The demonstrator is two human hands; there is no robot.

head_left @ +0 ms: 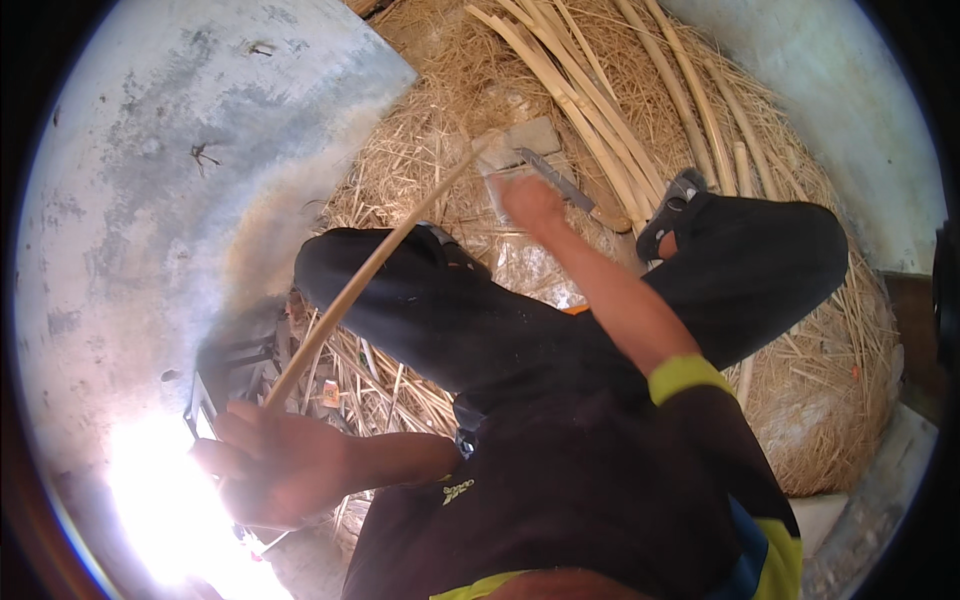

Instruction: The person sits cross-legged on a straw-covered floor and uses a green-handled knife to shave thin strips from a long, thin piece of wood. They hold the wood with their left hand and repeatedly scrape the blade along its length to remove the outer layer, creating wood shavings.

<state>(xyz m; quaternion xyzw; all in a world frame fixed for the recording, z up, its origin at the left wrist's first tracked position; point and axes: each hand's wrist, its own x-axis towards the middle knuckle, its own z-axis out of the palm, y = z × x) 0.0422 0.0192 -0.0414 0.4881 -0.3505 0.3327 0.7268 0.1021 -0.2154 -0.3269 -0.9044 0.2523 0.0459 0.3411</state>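
A long pale bamboo strip (372,262) slants from the lower left up to the middle of the work spot. My left hand (280,468) is closed around its near end. Close to the strip's far end, my right hand (532,205) is held in a fist, slightly blurred. A greyish flat edge shows beside its fingers, but what they hold I cannot make out. Just right of that hand lies a knife (562,182) with a dark blade and a wooden handle. A grey block (528,140) sits on the ground beyond it.
Several long bamboo strips (590,105) lie at the far right on a layer of shavings (430,110). My bent legs (430,310) frame the work spot. Pale walls (130,200) stand left and right, with bright glare at lower left.
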